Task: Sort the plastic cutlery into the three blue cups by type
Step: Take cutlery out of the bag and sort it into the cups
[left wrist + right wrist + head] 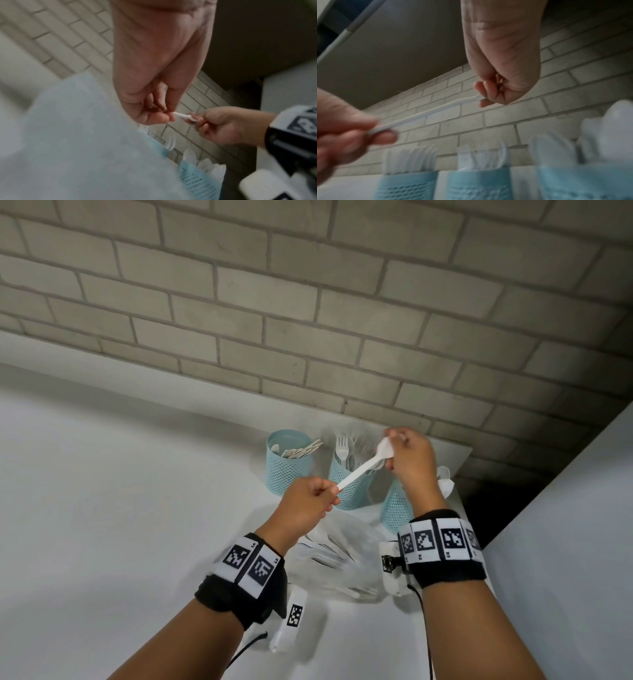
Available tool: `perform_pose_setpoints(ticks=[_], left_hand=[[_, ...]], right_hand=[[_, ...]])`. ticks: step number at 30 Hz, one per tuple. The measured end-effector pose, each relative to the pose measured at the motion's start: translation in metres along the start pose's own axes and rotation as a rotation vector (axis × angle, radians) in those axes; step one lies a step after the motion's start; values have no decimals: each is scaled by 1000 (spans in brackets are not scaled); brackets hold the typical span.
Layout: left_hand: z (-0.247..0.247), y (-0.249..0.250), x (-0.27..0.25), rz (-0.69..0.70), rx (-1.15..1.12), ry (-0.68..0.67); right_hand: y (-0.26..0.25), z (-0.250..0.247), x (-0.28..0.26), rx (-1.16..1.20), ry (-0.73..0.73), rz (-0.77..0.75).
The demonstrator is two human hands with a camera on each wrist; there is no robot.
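Held level above the three pale-blue perforated plastic cups, the white plastic spoon is pinched at its handle end by the left hand and at its bowl by the right hand, seemingly a hand-over toward the rightmost, spoon-filled cup.

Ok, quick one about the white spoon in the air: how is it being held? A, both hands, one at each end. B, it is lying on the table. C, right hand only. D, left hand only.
A: the left hand pinches the handle end of the spoon while the right hand holds its bowl end, above the blue cups.
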State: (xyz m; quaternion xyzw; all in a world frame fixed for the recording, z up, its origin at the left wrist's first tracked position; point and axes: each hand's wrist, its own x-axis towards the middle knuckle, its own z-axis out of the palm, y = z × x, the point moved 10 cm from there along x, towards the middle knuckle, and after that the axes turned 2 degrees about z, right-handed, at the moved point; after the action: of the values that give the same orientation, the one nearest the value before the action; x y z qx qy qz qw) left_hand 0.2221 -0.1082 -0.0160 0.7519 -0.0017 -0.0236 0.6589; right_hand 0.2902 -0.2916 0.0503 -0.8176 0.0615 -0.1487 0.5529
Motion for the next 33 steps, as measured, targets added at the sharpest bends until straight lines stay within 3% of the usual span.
perform_pose_setpoints(ticks=[5,8,11,14,16,18,20,22,23,24,26,28,30,33], left_hand=[[-12,10,2,128,572,52],[-16,3,0,-24,912,-33],[-16,-9,-6,-166,991,-152],[-10,-16,-10,-158,1051,-262],[-16,-20,-12,-172,1018,-239],[-26,-20,-11,-152,968,-180],[-34,-18,-10,-111,921,-123],[-36,-16,-10,-72,887,-92],[-35,-15,-10,-53,871,-78],[-35,-14,-10,-38,855,-67],[-32,-13,-12,-16,825,-55],[-29,-11,-14,12,810,-52],[-27,-9,-17,33,783,-49],[-30,-9,-21,39,729,-37]], right_hand=[[-20,-101,-13,-71,504,-154],[-33,-131,-31,-200,672,-277],[-28,-126,-34,-360,696,-334],[-2,-93,-22,-604,484,-262],[27,-65,-13,-739,243,-151],[45,-52,-15,-782,126,-38],[32,-51,-26,-785,212,-62],[-5,-47,-48,-732,370,-267],[-20,-38,-57,-635,352,-358],[-28,-22,-63,-518,214,-386],[-18,33,-81,-398,-273,-237],[9,83,-113,-572,-656,-131],[35,109,-135,-841,-771,-138],[64,122,-146,-1017,-789,-83]])
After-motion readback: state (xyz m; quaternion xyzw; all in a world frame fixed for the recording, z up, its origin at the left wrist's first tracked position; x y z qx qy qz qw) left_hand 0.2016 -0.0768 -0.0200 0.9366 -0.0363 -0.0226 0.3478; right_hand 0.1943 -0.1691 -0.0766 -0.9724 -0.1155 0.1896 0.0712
